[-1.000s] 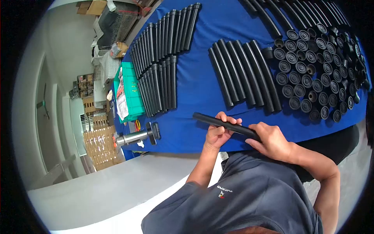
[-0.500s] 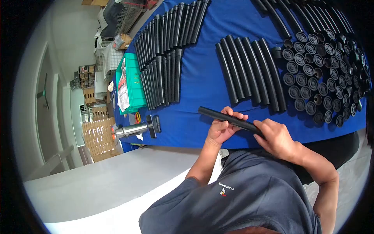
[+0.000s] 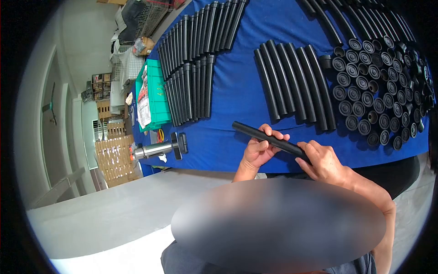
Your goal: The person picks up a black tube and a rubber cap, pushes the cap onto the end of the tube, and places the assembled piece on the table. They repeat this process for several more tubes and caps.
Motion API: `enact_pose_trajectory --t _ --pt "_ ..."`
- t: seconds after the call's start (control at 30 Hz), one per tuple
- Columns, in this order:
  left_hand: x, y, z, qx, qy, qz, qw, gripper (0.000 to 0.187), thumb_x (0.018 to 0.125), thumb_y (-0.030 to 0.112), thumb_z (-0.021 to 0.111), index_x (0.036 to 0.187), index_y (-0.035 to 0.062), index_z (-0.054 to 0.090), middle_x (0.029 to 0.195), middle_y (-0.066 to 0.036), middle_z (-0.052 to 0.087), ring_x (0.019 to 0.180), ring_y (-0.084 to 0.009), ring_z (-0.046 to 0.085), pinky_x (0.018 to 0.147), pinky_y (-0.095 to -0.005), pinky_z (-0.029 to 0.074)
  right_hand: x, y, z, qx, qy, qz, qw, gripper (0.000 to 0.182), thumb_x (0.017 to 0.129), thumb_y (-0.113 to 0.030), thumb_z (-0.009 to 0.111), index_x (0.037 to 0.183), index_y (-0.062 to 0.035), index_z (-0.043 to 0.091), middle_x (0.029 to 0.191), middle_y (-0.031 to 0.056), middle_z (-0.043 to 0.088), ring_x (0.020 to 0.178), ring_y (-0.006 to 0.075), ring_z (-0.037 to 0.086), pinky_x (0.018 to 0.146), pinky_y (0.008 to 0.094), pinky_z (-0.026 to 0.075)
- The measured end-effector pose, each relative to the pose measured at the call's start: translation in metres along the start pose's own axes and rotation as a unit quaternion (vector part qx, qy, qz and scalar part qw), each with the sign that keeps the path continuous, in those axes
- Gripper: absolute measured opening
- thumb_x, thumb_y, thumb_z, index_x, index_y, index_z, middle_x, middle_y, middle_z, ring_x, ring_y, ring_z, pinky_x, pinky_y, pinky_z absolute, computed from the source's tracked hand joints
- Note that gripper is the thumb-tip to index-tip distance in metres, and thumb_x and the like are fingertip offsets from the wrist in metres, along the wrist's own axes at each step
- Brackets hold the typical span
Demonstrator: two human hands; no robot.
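A black plastic tube (image 3: pixel 255 133) is held at a slant above the near edge of the blue-covered table. My left hand (image 3: pixel 261 151) is closed around its middle, with the thumb on the near side and the fingers curling over from beyond. At the tube's right end, my right hand (image 3: pixel 322 162) grips with the fingers bent over it, hiding that end. The tube's left end sticks out free past my left hand. Just beyond my hands lies a row of loose black tubes (image 3: pixel 292 82), side by side on the cloth.
Many round black caps (image 3: pixel 366 98) stand clustered at the right. More black tubes (image 3: pixel 365 20) lie at the far right. Capped tubes (image 3: pixel 188 91) are lined up at the left, beside a green crate (image 3: pixel 157 98). A steel bottle (image 3: pixel 155 150) and a black stand (image 3: pixel 179 146) are near the left edge.
The view has shifted very slightly. Both hands keep the same hold on the tube, which has barely moved.
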State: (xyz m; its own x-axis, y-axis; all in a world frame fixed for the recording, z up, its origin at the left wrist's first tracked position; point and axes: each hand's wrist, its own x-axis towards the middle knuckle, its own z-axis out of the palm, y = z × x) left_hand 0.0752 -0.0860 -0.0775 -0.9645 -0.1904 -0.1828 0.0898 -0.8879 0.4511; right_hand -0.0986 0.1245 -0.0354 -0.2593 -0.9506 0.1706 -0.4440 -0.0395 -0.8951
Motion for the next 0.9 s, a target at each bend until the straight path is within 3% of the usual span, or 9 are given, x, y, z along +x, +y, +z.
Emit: enact_pose_trajectory --t 0.37,0.47,0.63,0.7,0.8,0.83,0.9 --pt "0.000 -0.001 0.007 0.002 0.030 0.004 1.000 0.031 0.090 0.004 0.075 0.116 0.0090 0.057 0.126 -0.022 0.067 0.134 -0.0406 0.055 0.110 -0.0523 0.052 0.001 0.005 0.004 -0.050 0.012 -0.010 0.999 0.038 0.089 -0.014 0.074 0.119 0.0027 0.057 0.089 0.0177 0.060 0.071 0.0375 0.065 0.063 0.0469 0.055" --pt "0.002 0.000 0.010 0.001 0.030 -0.003 1.000 0.033 0.090 0.003 0.074 0.116 0.0089 0.056 0.128 -0.023 0.066 0.134 -0.0407 0.055 0.110 -0.0527 0.051 -0.001 0.015 0.011 -0.156 0.059 -0.105 0.981 0.042 0.088 -0.016 0.075 0.122 0.0027 0.058 0.089 0.0170 0.060 0.072 0.0366 0.066 0.062 0.0461 0.055" --pt "-0.002 0.000 -0.002 -0.012 -0.011 0.003 1.000 0.033 0.089 0.001 0.073 0.116 0.0082 0.055 0.130 -0.024 0.065 0.135 -0.0416 0.054 0.111 -0.0535 0.050 0.002 0.009 -0.001 0.065 -0.003 0.036 0.997 0.048 0.086 -0.018 0.076 0.126 0.0032 0.059 0.088 0.0144 0.059 0.069 0.0321 0.065 0.063 0.0430 0.056" --pt "0.000 0.000 0.005 -0.013 0.016 -0.005 1.000 0.034 0.089 0.000 0.073 0.117 0.0080 0.055 0.129 -0.024 0.065 0.136 -0.0419 0.053 0.111 -0.0537 0.050 0.004 0.011 -0.004 0.147 -0.031 0.091 0.984 0.049 0.086 -0.018 0.076 0.126 0.0037 0.059 0.087 0.0135 0.059 0.068 0.0299 0.064 0.064 0.0414 0.056" --pt "0.001 0.001 0.002 -0.017 0.024 -0.014 0.999 0.034 0.089 0.001 0.073 0.116 0.0072 0.054 0.130 -0.025 0.064 0.138 -0.0429 0.051 0.114 -0.0561 0.046 0.000 0.011 0.006 -0.120 0.056 -0.080 0.988 0.047 0.087 -0.019 0.077 0.124 0.0042 0.060 0.089 0.0184 0.063 0.075 0.0351 0.067 0.068 0.0436 0.056" --pt "0.000 0.001 0.000 -0.019 0.022 -0.016 0.999 0.034 0.089 0.002 0.073 0.116 0.0069 0.053 0.131 -0.025 0.064 0.138 -0.0433 0.050 0.115 -0.0573 0.044 -0.001 0.010 0.002 -0.139 0.039 -0.106 0.984 0.043 0.086 -0.014 0.074 0.122 0.0055 0.060 0.091 0.0187 0.064 0.078 0.0345 0.068 0.068 0.0422 0.056" --pt "-0.001 0.001 -0.004 -0.015 -0.005 -0.012 1.000 0.034 0.090 0.002 0.073 0.117 0.0064 0.053 0.132 -0.026 0.064 0.139 -0.0436 0.049 0.115 -0.0573 0.044 0.001 0.004 -0.006 -0.020 0.012 -0.042 0.999 0.046 0.083 -0.010 0.071 0.124 0.0070 0.058 0.092 0.0159 0.062 0.076 0.0301 0.066 0.065 0.0389 0.057"
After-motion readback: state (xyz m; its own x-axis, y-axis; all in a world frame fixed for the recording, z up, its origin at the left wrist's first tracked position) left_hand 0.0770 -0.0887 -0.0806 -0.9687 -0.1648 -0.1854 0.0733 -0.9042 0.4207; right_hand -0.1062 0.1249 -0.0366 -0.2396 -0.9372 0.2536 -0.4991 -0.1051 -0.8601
